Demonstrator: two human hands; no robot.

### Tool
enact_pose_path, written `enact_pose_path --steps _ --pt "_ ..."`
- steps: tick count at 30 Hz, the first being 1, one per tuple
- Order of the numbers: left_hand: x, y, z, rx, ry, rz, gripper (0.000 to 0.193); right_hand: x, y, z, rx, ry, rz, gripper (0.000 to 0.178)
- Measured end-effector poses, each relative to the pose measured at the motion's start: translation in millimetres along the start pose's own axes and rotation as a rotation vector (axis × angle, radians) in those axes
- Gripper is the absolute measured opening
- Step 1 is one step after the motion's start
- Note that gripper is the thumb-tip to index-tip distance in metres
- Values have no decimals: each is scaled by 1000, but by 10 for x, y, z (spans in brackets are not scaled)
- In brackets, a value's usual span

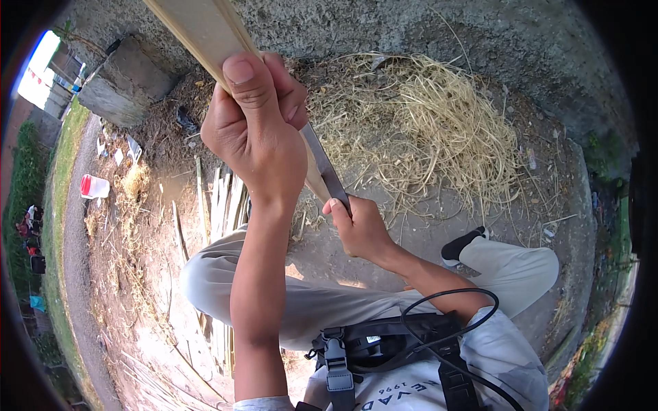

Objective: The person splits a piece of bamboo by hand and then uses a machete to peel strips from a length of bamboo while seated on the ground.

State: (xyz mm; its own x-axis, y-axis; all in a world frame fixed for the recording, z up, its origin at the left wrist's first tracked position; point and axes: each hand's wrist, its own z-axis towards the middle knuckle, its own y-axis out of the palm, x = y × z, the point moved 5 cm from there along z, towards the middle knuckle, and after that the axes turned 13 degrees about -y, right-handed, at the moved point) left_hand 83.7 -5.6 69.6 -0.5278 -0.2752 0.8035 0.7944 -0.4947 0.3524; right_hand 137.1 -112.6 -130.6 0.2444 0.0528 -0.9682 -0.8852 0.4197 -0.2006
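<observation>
My left hand (pixel 257 130) is raised at the upper middle, its fingers wrapped round a wide, pale bamboo slat (pixel 205 31) with the thumb pressed on its face. The slat runs from the top edge down through this hand, and its lower part comes out toward my right hand. Lower and to the right, my right hand (pixel 360 229) is closed on a knife (pixel 327 163) with a long, dark grey, flat blade. The blade points up toward my left hand and lies alongside the slat's lower part. My right fist hides the handle, and my left hand covers the blade's far end.
A heap of pale shavings (pixel 459 130) lies ahead by the rough wall (pixel 411 34). Several split bamboo strips (pixel 226 198) lie beside my left knee (pixel 212 270). A red-and-white tub (pixel 94 186) and a concrete block (pixel 130 82) stand left. A black cable (pixel 493 308) loops by my right arm.
</observation>
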Motion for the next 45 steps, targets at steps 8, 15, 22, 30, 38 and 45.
enact_pose_path --steps 8,15,22,30,38,45 --pt "0 -161 -47 -52 -11 -30 47 681 174 -157 -61 226 -51 22" --pt "92 -126 -42 -41 -33 -72 53 978 170 -211 -50 83 -203 27" --pt "66 -266 13 61 -39 -4 52 504 180 -160 69 83 -7 24" --pt "140 -565 44 106 -25 30 54 1062 265 -426 5 -42 -241 29" --pt "178 -406 -11 46 -33 1 53 919 341 -448 119 -142 -20 23" --pt "168 -478 -11 -16 -54 -10 50 937 279 -406 19 12 -187 25"
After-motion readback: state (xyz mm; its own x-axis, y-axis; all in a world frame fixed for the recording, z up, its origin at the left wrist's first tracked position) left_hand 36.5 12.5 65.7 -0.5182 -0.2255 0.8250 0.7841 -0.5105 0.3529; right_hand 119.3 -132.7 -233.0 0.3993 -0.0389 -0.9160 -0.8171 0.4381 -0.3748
